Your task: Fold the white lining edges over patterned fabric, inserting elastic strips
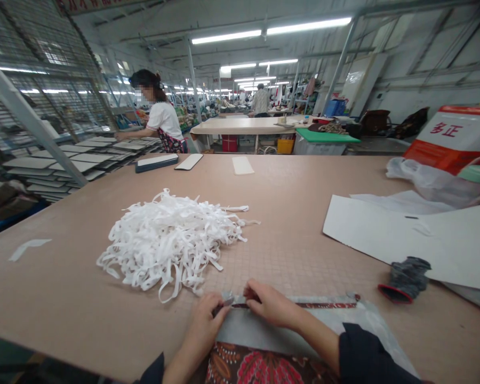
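A piece of fabric (260,365) with a brown and red flower print lies at the table's near edge, with a grey backing (246,328) along its upper part. Across that backing runs a narrow slot (324,305) where the print shows through. My left hand (204,322) pinches the backing at the slot's left end, thumb on top. Just to its right, my right hand (270,304) is curled with its fingertips together above the slot; what they hold is hidden. Beyond both hands lies a heap of white fabric strips (172,240).
A dark knitted cuff (408,280) and white boards (404,234) lie at right, near a plastic bag (428,181) and a red-white box (452,136). Small panels (156,162) lie at the far edge. A co-worker (164,117) stands beside stacked panels (64,160) at left.
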### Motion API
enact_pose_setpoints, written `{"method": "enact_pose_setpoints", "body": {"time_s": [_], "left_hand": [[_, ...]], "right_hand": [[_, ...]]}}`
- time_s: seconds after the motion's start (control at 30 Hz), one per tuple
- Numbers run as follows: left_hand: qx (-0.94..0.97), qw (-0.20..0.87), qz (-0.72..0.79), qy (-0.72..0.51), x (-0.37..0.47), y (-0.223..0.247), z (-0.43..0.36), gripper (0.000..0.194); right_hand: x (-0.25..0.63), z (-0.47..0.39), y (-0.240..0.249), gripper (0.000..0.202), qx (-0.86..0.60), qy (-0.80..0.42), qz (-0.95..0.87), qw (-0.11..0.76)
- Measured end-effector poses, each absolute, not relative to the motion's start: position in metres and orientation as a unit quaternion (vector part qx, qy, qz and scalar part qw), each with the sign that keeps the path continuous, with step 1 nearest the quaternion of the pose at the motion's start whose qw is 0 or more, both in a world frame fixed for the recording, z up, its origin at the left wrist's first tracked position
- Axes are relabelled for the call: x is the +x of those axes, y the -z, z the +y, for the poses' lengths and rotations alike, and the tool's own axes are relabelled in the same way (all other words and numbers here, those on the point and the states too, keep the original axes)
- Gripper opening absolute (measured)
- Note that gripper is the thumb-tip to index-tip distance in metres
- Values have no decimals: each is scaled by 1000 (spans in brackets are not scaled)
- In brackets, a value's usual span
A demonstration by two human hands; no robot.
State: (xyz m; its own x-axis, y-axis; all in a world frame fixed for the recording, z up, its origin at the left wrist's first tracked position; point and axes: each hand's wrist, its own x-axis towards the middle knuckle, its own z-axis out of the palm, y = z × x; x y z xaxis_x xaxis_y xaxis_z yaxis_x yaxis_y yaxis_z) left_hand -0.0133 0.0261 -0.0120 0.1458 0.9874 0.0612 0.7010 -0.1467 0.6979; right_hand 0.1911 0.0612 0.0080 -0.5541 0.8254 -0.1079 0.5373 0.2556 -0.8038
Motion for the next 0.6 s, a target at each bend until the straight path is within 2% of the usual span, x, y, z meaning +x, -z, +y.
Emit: {"method": "enact_pose_setpoints", "body": {"time_s": [0.1,0.2,0.4,0.6], "left_hand": [[689,273,622,-251,-10,15,30,15],[679,263,639,-248,-9,20,31,14],[684,151,666,-256,-8,33,26,26],[740,38,625,-246,-6,32,21,8]], "right_hand": [[177,68,0,24,-406,-453,-764,216],[163,74,9,23,-393,-413,-789,228],[154,82,25,19,-342,-323,-852,230],[157,85,24,18,-316,-294,-874,222]]}}
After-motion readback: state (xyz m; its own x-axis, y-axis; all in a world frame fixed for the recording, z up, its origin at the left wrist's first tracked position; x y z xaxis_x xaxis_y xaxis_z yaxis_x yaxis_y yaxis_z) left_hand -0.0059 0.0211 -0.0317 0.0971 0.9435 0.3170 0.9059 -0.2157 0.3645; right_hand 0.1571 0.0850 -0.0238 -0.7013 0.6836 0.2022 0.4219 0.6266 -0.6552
